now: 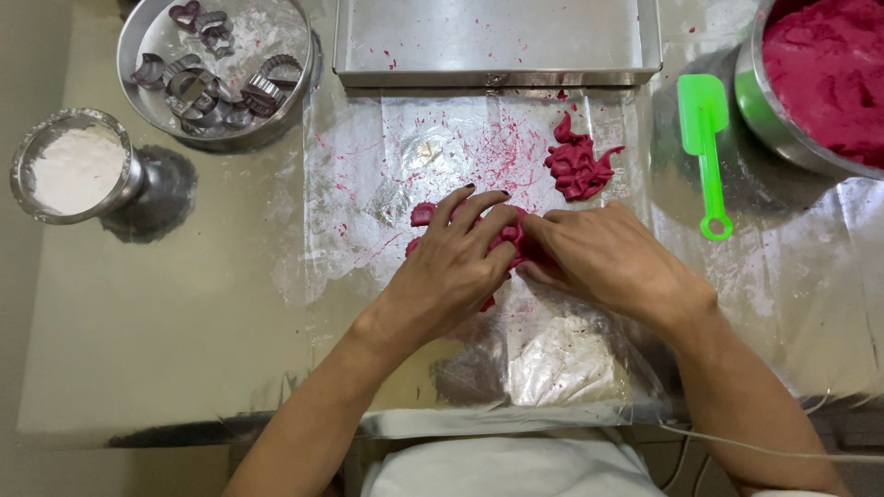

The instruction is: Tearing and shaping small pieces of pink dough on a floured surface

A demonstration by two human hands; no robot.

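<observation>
A baking kitchen: steel worktop (166, 322), tin of cookie cutters (216, 69), flour bowl (74, 166), baking tray (497, 41).

Dough under hands: we see only the edges of the pink dough lump (425, 214); the left hand (456, 267) and right hand (603, 258) cover the rest.
Right-hand fingertips: hidden in the dough, so we cannot judge the grip.
Large bowl: the metal bowl of pink dough (783, 129) is cut off by the top and right edges.
Baking tray: the metal tray (497, 46) runs off the top edge.
Cutters: the cookie cutters (216, 87) overlap; we cannot tell most shapes.
</observation>
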